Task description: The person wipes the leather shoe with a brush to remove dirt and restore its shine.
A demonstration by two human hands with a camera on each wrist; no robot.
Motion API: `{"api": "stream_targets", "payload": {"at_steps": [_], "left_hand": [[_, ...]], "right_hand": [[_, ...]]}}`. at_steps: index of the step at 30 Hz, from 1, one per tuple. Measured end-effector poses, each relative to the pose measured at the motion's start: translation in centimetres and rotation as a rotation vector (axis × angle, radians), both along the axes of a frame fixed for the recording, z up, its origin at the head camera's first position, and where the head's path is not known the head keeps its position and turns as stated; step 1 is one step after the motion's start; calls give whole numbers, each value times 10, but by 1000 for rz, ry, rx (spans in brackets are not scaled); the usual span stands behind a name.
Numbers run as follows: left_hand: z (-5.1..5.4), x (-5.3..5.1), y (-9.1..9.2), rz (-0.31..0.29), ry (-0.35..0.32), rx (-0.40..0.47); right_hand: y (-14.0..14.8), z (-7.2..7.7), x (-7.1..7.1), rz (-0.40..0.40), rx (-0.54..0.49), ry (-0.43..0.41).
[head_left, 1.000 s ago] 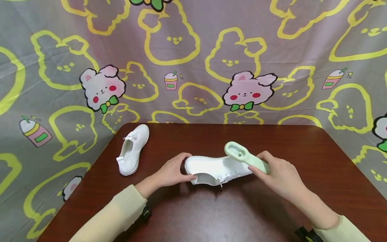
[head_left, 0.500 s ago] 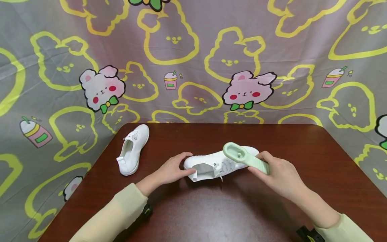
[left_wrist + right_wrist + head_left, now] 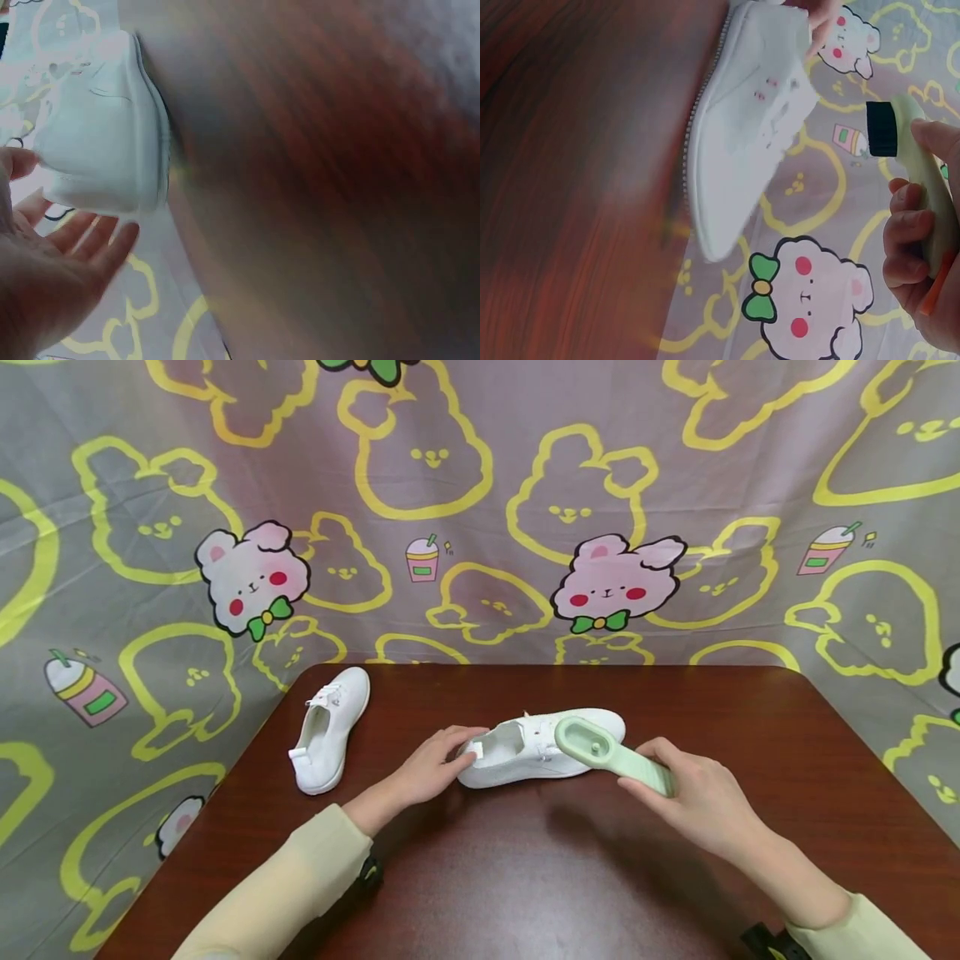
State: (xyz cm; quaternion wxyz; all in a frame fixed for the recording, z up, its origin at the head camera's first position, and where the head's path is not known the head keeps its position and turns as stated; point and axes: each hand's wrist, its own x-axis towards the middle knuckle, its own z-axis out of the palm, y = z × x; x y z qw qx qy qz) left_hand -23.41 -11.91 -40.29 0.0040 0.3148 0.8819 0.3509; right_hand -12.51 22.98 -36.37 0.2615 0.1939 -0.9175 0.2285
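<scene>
A white lace-up sneaker (image 3: pixel 525 768) stands nearly upright mid-table, toe to the right. At its heel, my left hand (image 3: pixel 431 766) holds it between thumb and fingers; the left wrist view has the heel (image 3: pixel 97 165) in front of that hand. My right hand (image 3: pixel 701 789) grips the handle of a pale green shoe brush (image 3: pixel 630 764), whose hollow oval head covers part of the sneaker's front in the head view. In the right wrist view the brush's black bristles (image 3: pixel 882 129) are apart from the sneaker (image 3: pixel 742 127).
A second white sneaker (image 3: pixel 330 731) lies at the left back of the dark brown table (image 3: pixel 480 877), toe pointing away. Behind and on both sides hangs a grey curtain (image 3: pixel 495 410) with yellow bear outlines.
My left hand has rolled the sneaker from its side, sole facing away, to standing on its sole, its opening now up. The brush in my right hand has barely moved.
</scene>
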Motion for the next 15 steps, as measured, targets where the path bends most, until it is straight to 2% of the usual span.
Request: {"api": "stream_targets", "payload": {"at_steps": [4, 6, 11, 15], "left_hand": [[-3, -1, 0, 21, -32, 6], [-5, 0, 1, 26, -9, -15], [-7, -2, 3, 8, 99, -38], [-7, -4, 4, 4, 119, -38]], "right_hand": [[-1, -1, -1, 6, 4, -4], [-2, -1, -1, 9, 5, -5], [-3, -1, -3, 17, 7, 10], [-3, -2, -4, 25, 6, 17]]}}
